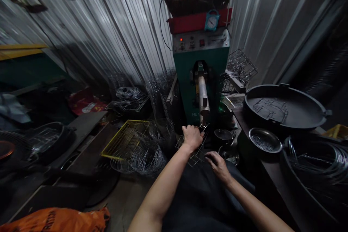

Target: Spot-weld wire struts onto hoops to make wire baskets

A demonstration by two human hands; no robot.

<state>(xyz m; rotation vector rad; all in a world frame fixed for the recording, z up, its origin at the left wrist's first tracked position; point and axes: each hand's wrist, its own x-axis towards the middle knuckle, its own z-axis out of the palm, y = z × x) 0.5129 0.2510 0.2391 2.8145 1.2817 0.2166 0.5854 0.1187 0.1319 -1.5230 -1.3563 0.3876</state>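
My left hand [193, 137] is closed on a small wire rack [196, 158], whose crossed thin rods show below and beside the fingers. The rack's upper edge is at the tip of the metal arm [203, 96] of a green machine [182, 79], probably a spot welder. Whether rack and tip touch, I cannot tell. Just right of the rack, my right hand [219, 166] has its fingers loosely bent and apart, with nothing visible in them.
Left stand a yellow wire basket [119, 136] and rolled wire hoops [148, 157]. Right are a large black pan [293, 123] with wire pieces, a metal bowl [265, 139] of short rods and a tub [293, 174] of wire rings. An orange sack [59, 220] lies front left.
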